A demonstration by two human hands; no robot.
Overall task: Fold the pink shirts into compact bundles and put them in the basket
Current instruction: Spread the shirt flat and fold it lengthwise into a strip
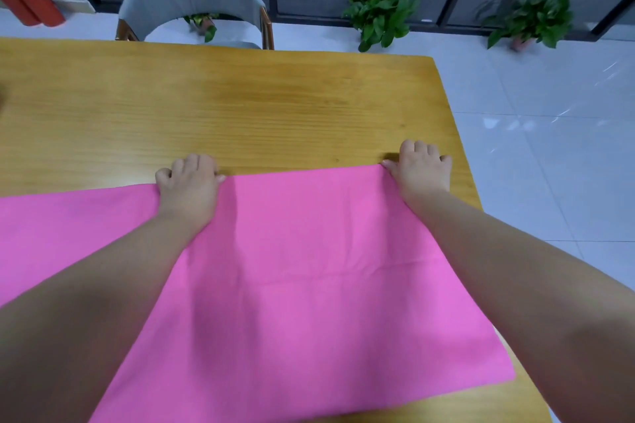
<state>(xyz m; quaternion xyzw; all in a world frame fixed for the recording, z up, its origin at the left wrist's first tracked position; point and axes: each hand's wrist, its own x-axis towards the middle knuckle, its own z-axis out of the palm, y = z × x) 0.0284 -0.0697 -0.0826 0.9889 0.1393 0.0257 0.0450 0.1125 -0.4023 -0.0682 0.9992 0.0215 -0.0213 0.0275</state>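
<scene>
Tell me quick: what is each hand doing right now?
Left hand: fingers curled, gripping the far edge of the pink shirt.
Right hand: fingers curled, gripping the shirt's far right corner.

I see two bare forearms coming in from the bottom corners of my view, and no sleeve covers either one as far back as the picture reaches. The left hand (pixel 188 187) and the right hand (pixel 421 166) are both bare: I make out no glove on them. The wrists carry no strap or band that I can see. The fingernails that show on the right thumb and the left thumb look short and unpainted, though the picture is soft there. The forearms are broad near the lower edge and narrow toward the wrists.
</scene>
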